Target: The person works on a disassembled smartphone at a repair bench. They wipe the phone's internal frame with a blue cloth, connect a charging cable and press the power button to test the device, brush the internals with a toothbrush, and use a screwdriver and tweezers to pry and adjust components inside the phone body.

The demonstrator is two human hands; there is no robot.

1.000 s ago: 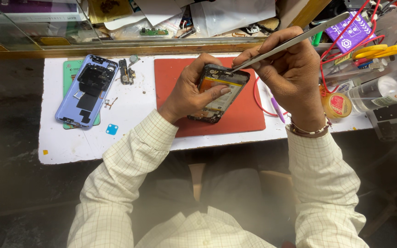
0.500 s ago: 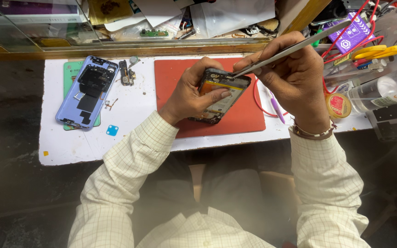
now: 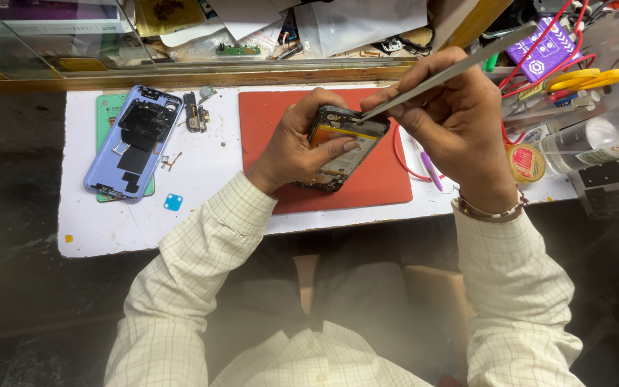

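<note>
My left hand [image 3: 296,143] grips an opened phone [image 3: 341,147] with its back cover off, holding it tilted above the red mat [image 3: 374,179]. My right hand [image 3: 453,122] holds long metal tweezers [image 3: 453,70], whose tips touch the phone's upper right edge. The phone's inside shows an orange-yellow battery area and dark parts.
A lilac phone back cover [image 3: 132,143] lies on a green pad at the left of the white table [image 3: 116,222], with small parts [image 3: 195,113] and a blue square piece [image 3: 173,202] nearby. Yellow-handled scissors [image 3: 583,77], a round tin [image 3: 526,162], a clear bottle [image 3: 596,140] and red wires crowd the right.
The tweezers have tilted and their tips have shifted slightly along the phone's upper edge. Both hands stay over the red mat.
</note>
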